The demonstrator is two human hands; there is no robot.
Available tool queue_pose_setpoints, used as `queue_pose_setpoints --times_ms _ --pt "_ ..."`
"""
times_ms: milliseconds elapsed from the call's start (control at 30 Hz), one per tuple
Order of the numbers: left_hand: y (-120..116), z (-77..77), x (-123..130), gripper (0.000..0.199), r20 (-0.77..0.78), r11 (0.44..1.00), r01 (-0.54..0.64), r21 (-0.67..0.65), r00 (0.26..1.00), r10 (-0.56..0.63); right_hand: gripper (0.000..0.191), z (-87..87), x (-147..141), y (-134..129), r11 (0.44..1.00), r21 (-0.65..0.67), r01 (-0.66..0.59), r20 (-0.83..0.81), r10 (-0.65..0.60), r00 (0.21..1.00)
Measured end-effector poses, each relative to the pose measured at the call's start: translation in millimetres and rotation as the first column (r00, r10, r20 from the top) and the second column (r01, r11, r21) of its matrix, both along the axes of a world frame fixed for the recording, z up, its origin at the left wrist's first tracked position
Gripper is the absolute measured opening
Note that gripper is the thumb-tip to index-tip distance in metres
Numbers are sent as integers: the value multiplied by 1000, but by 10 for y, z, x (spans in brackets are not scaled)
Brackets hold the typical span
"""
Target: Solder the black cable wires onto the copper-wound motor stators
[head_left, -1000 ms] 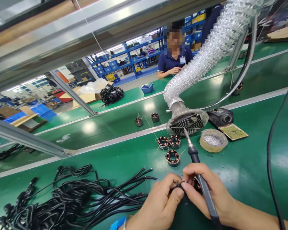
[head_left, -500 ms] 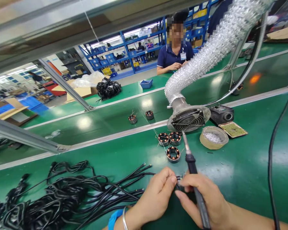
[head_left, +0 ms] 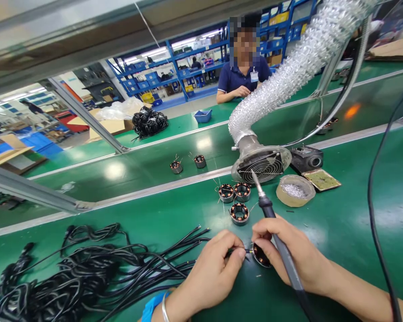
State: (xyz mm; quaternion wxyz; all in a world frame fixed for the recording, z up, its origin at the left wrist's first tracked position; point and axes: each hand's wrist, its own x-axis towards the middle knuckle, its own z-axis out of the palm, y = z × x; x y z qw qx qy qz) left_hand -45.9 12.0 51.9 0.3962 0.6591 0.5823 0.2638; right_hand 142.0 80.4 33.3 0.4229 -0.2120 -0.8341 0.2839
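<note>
My left hand [head_left: 218, 264] is closed, thumb and forefinger pinching the end of a black cable [head_left: 247, 251]. Slanting through my right hand [head_left: 295, 250] is a soldering iron [head_left: 284, 250], its metal tip pointing up and away. The fingertips of that hand are also at a copper-wound motor stator [head_left: 262, 258], partly hidden behind them. The cable's end meets the stator's left side; whether they are joined, I cannot tell. Just beyond my hands, several more stators [head_left: 239, 220] stand on the green bench, thin wires sticking out.
A heap of black cables [head_left: 83, 273] covers the bench's left. A fume extractor hood [head_left: 262, 167] on a silver duct [head_left: 275, 89] hangs ahead, near a solder-scrap dish [head_left: 295, 191] and an iron stand [head_left: 304, 158]. Two stators [head_left: 176, 167] sit on the belt. A co-worker [head_left: 243, 80] faces me.
My right hand has moved up and slightly away from my left, bringing the stator between them into view. The two stators on the belt have shifted left.
</note>
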Motion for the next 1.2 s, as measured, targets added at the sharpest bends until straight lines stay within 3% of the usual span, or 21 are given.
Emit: queue_pose_setpoints --times_ms 167,300,467,600,833,967,1067,1200 --pt "68 -112 -32 24 197 990 8 -139 980 20 33 -28 19 61 991 92 -100 -2 100 995" --pt "97 -200 -47 34 434 963 43 -264 898 79 38 -36 28 84 985 89 -146 -9 148 989" --pt "113 -204 -50 44 612 834 154 -530 751 250 41 -47 59 122 971 153 -184 -20 189 982" --pt "126 -202 -9 42 644 763 204 -614 688 334 43 -101 56 117 936 292 -199 5 206 978" --pt "198 -215 50 32 569 821 6 -571 724 390 43 -186 28 56 952 301 -58 18 55 998" --pt "234 -223 30 27 560 823 -32 -567 718 414 41 -205 32 67 972 229 45 34 -54 998" --pt "220 -250 5 24 560 815 -28 -578 714 421 40 -229 10 92 983 182 13 55 -23 998" --pt "181 -294 -28 26 567 811 -46 -584 691 448 30 -191 -60 151 970 207 -125 96 107 990"
